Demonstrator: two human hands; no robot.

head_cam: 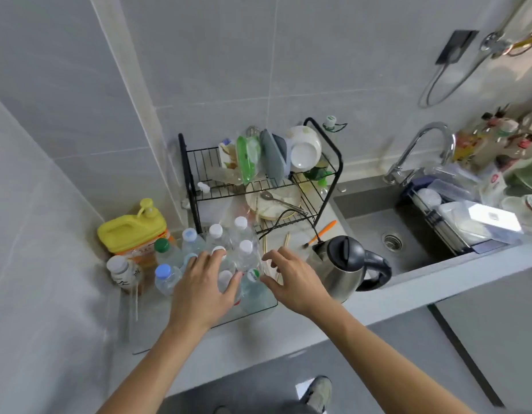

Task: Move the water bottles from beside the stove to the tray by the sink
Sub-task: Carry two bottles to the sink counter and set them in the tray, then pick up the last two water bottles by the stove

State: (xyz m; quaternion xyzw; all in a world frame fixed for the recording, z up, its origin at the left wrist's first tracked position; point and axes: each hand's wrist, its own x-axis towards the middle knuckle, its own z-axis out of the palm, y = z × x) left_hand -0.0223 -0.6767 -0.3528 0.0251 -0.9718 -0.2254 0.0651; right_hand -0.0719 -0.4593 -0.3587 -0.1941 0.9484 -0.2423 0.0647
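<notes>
On a clear tray [258,307] left of the sink [375,222], water bottles [229,243] stand bunched together. A person's left hand [203,286] rests spread across their caps, fingers loose, clasping nothing. Right hand [291,277] hovers open just beside them, near a steel kettle [345,265].

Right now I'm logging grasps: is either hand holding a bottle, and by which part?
The left hand rests spread over the water bottles' caps; whether it grips one cannot be told. The right hand is open, holding nothing.
</notes>
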